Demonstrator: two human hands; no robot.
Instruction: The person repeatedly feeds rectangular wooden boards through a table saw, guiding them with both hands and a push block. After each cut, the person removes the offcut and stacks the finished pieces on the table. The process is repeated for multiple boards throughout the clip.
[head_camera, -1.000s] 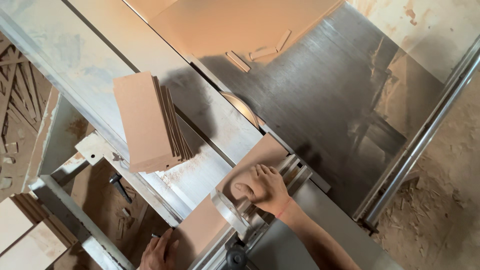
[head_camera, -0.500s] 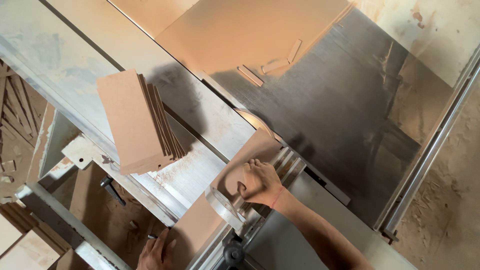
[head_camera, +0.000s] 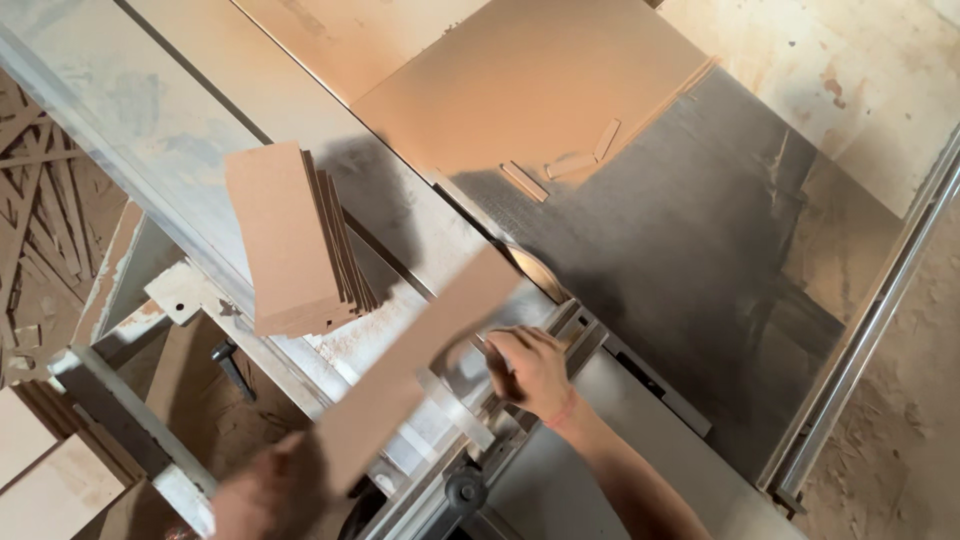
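Observation:
My left hand (head_camera: 262, 492), blurred at the bottom edge, grips the near end of a long brown board strip (head_camera: 420, 370). The strip slants up to the right over the saw table, its far end close to the saw blade slot (head_camera: 528, 268). My right hand (head_camera: 530, 372) is just right of the strip, its fingers curled on a metal guide (head_camera: 462, 400) of the sliding carriage. A stack of cut brown boards (head_camera: 285, 240) lies on the table's left part, above my left hand.
A large brown sheet (head_camera: 530, 90) with small offcuts (head_camera: 572, 162) lies at the far side of the grey saw table (head_camera: 700, 260). A metal rail (head_camera: 870, 320) runs along the right. Scrap wood (head_camera: 40, 210) is piled on the floor at left.
The strip that my right hand pressed flat near the guide now slants further left and is blurred, moving with my left hand. My right hand stays at the metal guide.

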